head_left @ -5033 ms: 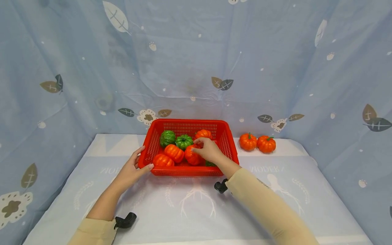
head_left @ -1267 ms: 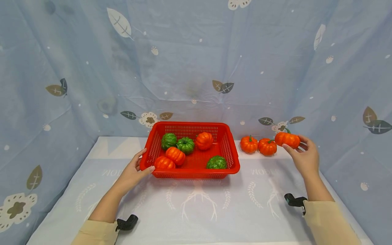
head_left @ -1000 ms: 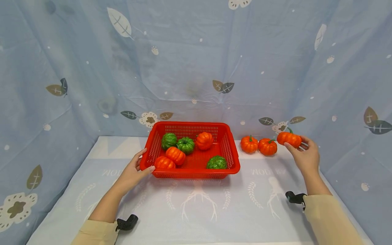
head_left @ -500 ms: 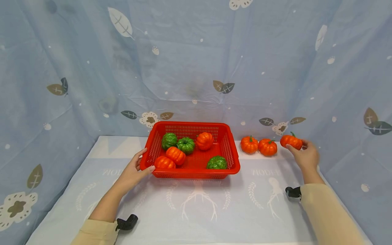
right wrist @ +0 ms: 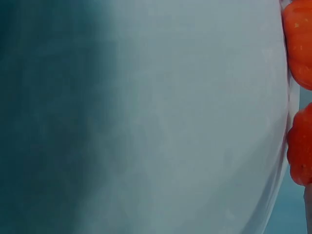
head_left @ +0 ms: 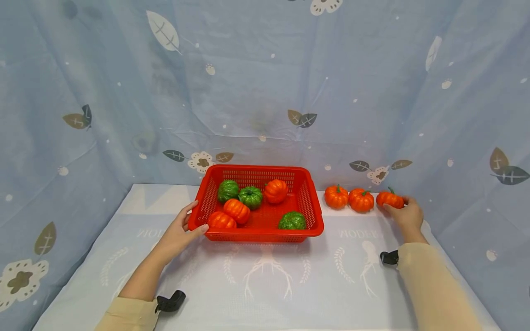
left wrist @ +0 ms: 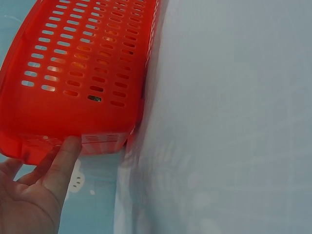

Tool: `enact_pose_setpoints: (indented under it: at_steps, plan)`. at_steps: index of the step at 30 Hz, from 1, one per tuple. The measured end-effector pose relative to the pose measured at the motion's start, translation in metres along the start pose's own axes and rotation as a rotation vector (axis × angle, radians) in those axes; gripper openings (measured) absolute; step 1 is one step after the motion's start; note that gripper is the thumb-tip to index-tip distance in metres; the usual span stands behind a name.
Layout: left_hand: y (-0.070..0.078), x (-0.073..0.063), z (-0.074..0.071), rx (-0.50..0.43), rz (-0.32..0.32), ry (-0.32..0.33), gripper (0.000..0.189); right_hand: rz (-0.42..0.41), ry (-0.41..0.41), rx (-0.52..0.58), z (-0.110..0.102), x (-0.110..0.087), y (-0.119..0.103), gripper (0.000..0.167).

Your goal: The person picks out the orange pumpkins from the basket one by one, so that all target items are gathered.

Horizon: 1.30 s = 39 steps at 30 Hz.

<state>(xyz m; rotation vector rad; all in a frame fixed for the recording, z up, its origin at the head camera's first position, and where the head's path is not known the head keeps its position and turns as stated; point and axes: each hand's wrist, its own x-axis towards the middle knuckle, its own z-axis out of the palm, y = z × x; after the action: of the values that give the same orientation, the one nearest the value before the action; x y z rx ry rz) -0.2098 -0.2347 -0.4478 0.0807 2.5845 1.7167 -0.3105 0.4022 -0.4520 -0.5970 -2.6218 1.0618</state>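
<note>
At the far right of the worktop (head_left: 269, 294), I see the right hand (head_left: 407, 215) holding an orange pumpkin (head_left: 388, 199), with the thumb on its near side and the fingers mostly hidden behind. The left hand (head_left: 175, 235) grips the near left corner of the red basket (head_left: 256, 238), the thumb on the near rim and the fingers along the left side. For placing this pumpkin well, I think the right hand should lower it gently, let the base take the weight, and only then loosen the thumb and the fingers, so that it does not roll. It is also wise not to push farther, because the far edge of the worktop looks close behind it, and not to knock the middle pumpkin (head_left: 361, 200), which stands just beside on the left, next to the left pumpkin (head_left: 336, 197). Whether the base fully touches the worktop, I cannot tell. The held pumpkin is squat and glossy, bright orange, with rounded ribs around it; a short green stem rises from the top and leans slightly to the left. Its right side is partly covered by the hand.
</note>
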Motion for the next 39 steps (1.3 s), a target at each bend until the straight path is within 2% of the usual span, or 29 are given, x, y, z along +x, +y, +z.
enact_pose_setpoints:
  at_steps: [8, 13, 20, 30, 39]
  plan:
    - [0.002, 0.0, 0.0, -0.019, 0.004, -0.003, 0.092, 0.039, -0.035, 0.021, 0.001, -0.001, -0.004, 0.077]
    - [0.002, 0.001, 0.0, -0.022, 0.002, -0.006, 0.092, 0.047, -0.007, 0.031, 0.001, -0.002, -0.006, 0.071]
    - [0.002, 0.0, 0.0, -0.017, 0.01, -0.008, 0.092, 0.137, -0.029, 0.043, 0.003, -0.006, -0.011, 0.069]
    - [0.007, -0.003, 0.0, -0.009, 0.018, -0.011, 0.091, 0.168, -0.033, 0.081, 0.011, -0.001, -0.012, 0.063]
    - [0.002, -0.001, 0.0, -0.029, 0.027, -0.011, 0.091, 0.186, -0.032, 0.136, 0.012, 0.001, -0.011, 0.061]
